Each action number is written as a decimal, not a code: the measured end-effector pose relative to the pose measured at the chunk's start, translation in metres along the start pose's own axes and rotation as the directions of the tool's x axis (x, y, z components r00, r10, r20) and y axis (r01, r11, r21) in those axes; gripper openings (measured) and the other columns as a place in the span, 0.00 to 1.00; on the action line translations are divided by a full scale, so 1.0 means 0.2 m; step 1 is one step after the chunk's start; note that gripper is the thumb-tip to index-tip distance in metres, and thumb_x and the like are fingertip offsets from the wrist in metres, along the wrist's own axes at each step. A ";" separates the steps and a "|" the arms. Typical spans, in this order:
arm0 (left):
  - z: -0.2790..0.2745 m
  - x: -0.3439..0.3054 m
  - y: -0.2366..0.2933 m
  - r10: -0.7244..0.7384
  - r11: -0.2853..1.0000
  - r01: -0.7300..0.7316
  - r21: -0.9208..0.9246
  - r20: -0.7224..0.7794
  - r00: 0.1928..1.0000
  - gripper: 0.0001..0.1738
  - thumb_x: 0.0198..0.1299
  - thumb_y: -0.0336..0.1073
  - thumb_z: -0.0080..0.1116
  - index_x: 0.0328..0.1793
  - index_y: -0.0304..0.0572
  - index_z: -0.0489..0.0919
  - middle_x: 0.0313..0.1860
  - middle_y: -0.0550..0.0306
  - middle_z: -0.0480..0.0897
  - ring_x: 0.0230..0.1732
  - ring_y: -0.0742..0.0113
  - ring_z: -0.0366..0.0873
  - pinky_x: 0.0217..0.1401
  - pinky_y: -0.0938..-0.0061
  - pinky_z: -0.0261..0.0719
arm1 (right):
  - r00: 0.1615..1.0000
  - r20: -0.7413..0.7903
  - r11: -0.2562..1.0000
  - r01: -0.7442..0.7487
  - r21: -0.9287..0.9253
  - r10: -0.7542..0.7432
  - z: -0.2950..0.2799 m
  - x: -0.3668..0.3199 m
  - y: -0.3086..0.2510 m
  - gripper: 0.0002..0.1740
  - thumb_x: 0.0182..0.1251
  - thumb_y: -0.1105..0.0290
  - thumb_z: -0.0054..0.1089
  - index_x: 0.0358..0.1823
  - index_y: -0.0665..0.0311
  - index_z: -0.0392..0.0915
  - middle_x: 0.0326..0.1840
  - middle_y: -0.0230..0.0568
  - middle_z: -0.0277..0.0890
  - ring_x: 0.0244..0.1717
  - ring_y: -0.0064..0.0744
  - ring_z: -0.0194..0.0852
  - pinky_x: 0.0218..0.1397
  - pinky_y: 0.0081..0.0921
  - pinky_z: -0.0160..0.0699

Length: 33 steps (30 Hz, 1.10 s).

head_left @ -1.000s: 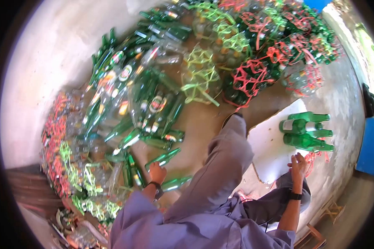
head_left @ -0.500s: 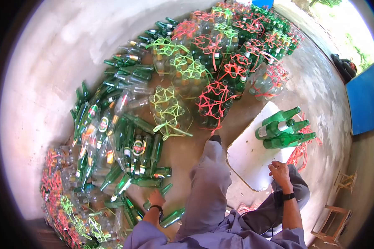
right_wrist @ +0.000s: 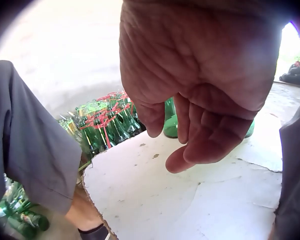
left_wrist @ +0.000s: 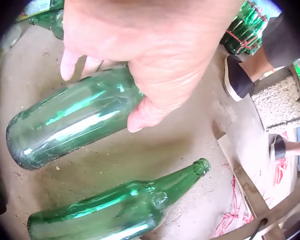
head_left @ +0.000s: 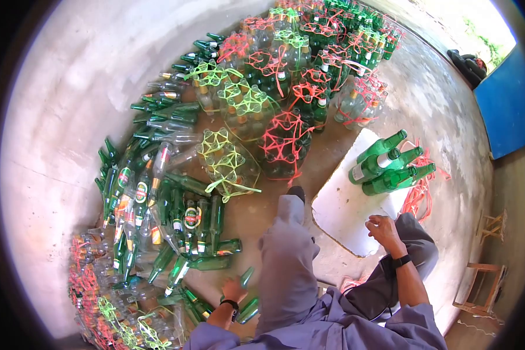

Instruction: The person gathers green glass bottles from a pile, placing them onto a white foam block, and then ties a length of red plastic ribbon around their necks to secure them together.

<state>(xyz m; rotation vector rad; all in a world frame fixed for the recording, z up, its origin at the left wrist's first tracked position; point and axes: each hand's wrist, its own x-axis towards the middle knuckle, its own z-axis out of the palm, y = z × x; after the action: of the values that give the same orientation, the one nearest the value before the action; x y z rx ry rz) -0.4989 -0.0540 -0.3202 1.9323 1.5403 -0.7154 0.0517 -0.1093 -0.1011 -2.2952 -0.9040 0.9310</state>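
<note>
A concrete floor [head_left: 64, 116] carries a wide heap of loose green bottles [head_left: 157, 198] and, beyond it, bundles of bottles [head_left: 283, 143] tied in red and green strapping. A white board [head_left: 338, 219] lies by the person's legs with four green bottles [head_left: 385, 169] on their sides at its far end. Of the hands, the left hand [left_wrist: 155, 55] curls fingers and thumb round a green bottle [left_wrist: 75, 120] lying on the floor, a second bottle [left_wrist: 120, 210] just beside it, while the right hand [right_wrist: 200, 100] hangs over the board with loosely bent fingers, holding nothing.
</note>
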 end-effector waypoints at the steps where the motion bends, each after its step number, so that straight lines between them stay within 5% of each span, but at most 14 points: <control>1: -0.01 -0.01 0.01 0.012 0.998 -0.013 -0.060 -0.025 1.000 0.31 0.49 0.40 0.67 0.62 0.45 0.74 0.57 0.30 0.77 0.59 0.35 0.78 0.59 0.40 0.77 | 1.000 0.006 1.000 -0.001 0.001 0.001 0.01 0.00 0.00 0.24 0.67 0.64 0.63 0.53 0.82 0.80 0.40 0.57 0.87 0.29 0.37 0.89 0.35 0.30 0.85; 4: 0.00 -0.04 0.02 0.063 0.992 -0.079 -0.102 -0.155 0.986 0.27 0.52 0.40 0.66 0.59 0.43 0.74 0.49 0.32 0.79 0.50 0.32 0.80 0.51 0.43 0.79 | 1.000 0.022 1.000 0.017 0.006 -0.017 0.02 -0.01 0.00 0.24 0.67 0.64 0.63 0.54 0.82 0.80 0.39 0.57 0.87 0.28 0.37 0.88 0.35 0.31 0.85; 10: -0.03 -0.08 0.02 0.024 0.955 -0.125 -0.270 -0.347 0.938 0.25 0.57 0.43 0.64 0.57 0.38 0.74 0.44 0.31 0.82 0.46 0.31 0.81 0.50 0.45 0.80 | 0.996 0.051 0.998 0.067 0.019 -0.068 0.07 -0.02 0.02 0.24 0.67 0.64 0.63 0.54 0.82 0.80 0.40 0.56 0.87 0.28 0.36 0.88 0.36 0.30 0.85; 18: -0.25 -0.20 0.07 -0.104 0.836 -0.106 -0.538 -0.345 0.933 0.32 0.55 0.45 0.69 0.61 0.36 0.72 0.50 0.33 0.83 0.51 0.36 0.82 0.51 0.49 0.80 | 0.994 0.076 0.996 0.079 0.040 -0.082 0.07 -0.06 0.01 0.22 0.68 0.66 0.63 0.53 0.82 0.80 0.41 0.54 0.86 0.30 0.34 0.88 0.34 0.28 0.83; 24: -0.71 -0.29 0.20 -0.102 0.728 -0.338 -0.597 -0.582 0.806 0.40 0.48 0.38 0.77 0.67 0.36 0.70 0.51 0.41 0.85 0.51 0.43 0.84 0.53 0.57 0.81 | 0.992 0.055 0.988 0.111 0.103 -0.117 0.06 -0.11 -0.06 0.21 0.69 0.66 0.63 0.53 0.79 0.81 0.39 0.50 0.86 0.29 0.32 0.88 0.33 0.27 0.83; 26: -0.96 -0.36 0.31 -0.097 0.684 -0.389 -0.617 -0.605 0.791 0.41 0.45 0.35 0.78 0.66 0.35 0.70 0.50 0.42 0.85 0.51 0.47 0.84 0.55 0.59 0.80 | 0.987 0.055 0.981 0.144 0.127 -0.152 0.05 -0.13 -0.13 0.22 0.68 0.65 0.63 0.53 0.80 0.80 0.42 0.57 0.87 0.30 0.36 0.89 0.36 0.29 0.84; 28: -1.24 -0.45 0.46 -0.061 0.759 -0.404 -0.510 -0.674 0.736 0.40 0.47 0.36 0.78 0.67 0.40 0.72 0.54 0.44 0.83 0.53 0.49 0.83 0.56 0.61 0.80 | 0.978 0.035 0.963 0.198 0.183 -0.207 0.02 -0.18 -0.22 0.21 0.69 0.66 0.63 0.52 0.79 0.81 0.40 0.56 0.87 0.29 0.33 0.88 0.35 0.29 0.83; 33: -1.71 -0.53 0.77 0.180 0.518 -0.831 -0.203 -0.924 0.338 0.40 0.43 0.27 0.79 0.66 0.38 0.73 0.55 0.43 0.82 0.51 0.47 0.83 0.58 0.62 0.80 | 0.913 -0.085 0.890 0.408 0.203 -0.399 -0.05 -0.34 -0.47 0.19 0.69 0.69 0.66 0.55 0.74 0.80 0.35 0.51 0.85 0.23 0.24 0.80 0.29 0.26 0.78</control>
<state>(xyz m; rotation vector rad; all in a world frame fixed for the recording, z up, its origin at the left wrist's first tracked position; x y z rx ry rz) -0.3484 0.0896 0.0082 2.0143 1.0723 1.1608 -0.0143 -0.0993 -0.0061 -1.8365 -1.1453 0.7528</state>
